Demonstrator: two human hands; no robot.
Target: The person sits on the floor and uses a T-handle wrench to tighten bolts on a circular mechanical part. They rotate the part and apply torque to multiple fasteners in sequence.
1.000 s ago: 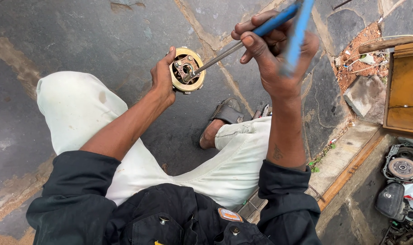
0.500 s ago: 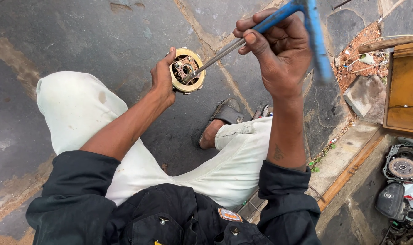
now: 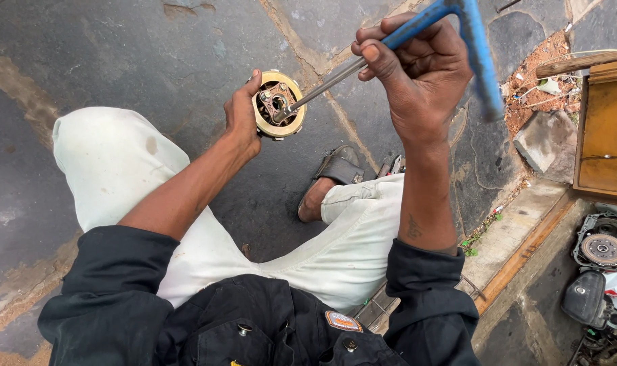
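My left hand (image 3: 242,114) grips a round, brass-coloured engine part (image 3: 279,105) with a rusty metal plate in its middle, held up over my knees. My right hand (image 3: 417,71) is closed on the blue handle of a T-shaped wrench (image 3: 451,20). The wrench's steel shaft (image 3: 329,81) runs down and left, and its tip sits in the centre of the round part. One blue arm of the handle is blurred to the right of my right hand.
I sit over a dark stone-paved floor (image 3: 118,47) in white trousers and a sandal (image 3: 339,165). A wooden box (image 3: 603,129) and a loose stone (image 3: 542,139) lie at the right. Engine parts (image 3: 603,251) sit at the lower right, below a kerb (image 3: 519,237).
The blue handle of the wrench has turned in my right hand; its blurred arm has swung from left of the hand to the right. The round part stays in place.
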